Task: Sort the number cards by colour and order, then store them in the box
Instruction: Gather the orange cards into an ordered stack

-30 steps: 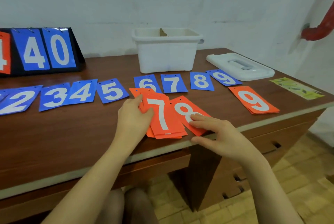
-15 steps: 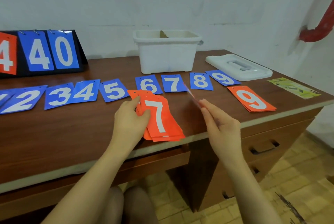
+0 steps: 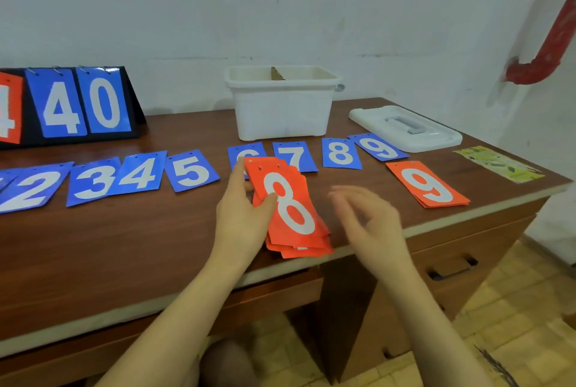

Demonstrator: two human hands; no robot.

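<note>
Here, orange stack [image 3: 293, 212] — long axis toward box [image 3: 282, 106]

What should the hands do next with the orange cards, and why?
Probably the right hand, open and holding nothing, should reach for the orange 9 pile and add it to the orange stack the left hand holds, since 8 is on top and 9 comes next.

A stack of orange cards [image 3: 294, 215] lies at the near edge of the table, with a white 8 on top. To its right lies another orange pile [image 3: 428, 185] showing a 9. Behind them runs a row of blue cards [image 3: 190, 170], 2 at the left up to 9 at the right. The white box [image 3: 282, 106] stands open behind the row.
</note>
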